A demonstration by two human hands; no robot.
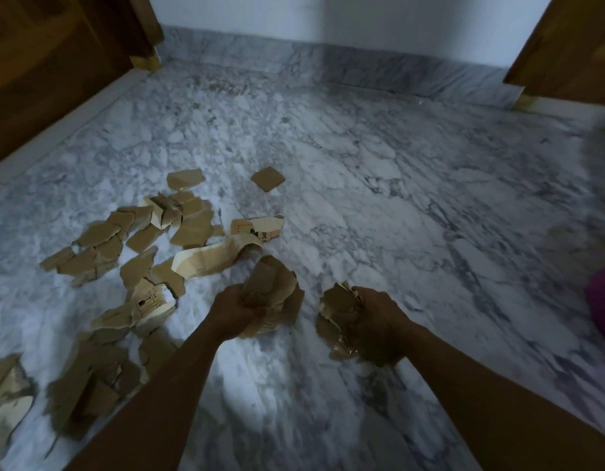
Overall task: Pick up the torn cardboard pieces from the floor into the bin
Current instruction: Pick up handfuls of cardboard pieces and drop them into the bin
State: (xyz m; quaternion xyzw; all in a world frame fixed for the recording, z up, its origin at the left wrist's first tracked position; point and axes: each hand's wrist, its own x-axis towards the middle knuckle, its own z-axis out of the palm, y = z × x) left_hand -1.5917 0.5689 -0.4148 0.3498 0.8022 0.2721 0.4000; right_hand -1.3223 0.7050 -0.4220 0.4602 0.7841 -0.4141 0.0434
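Left hand point(233, 312) clenched round a wad of cardboard point(272, 290), right hand point(376, 321) gripping another bunch point(335, 307), both above the marble floor point(362, 198); loose scraps point(131, 239) litter the left.

Cardboard pieces point(141, 253) crowd left; marble floor point(413, 205) rightward open.

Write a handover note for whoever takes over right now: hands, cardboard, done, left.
Left hand: shut on a bundle of cardboard.
Right hand: shut on a smaller bunch of pieces.
Floor: a big scatter of pieces lies to the left; one square piece sits alone farther out.
Bin: not clearly in view; a pink object shows at the right edge.
Done: two handfuls gathered.
Left: drop both in the bin, then clear the rest.
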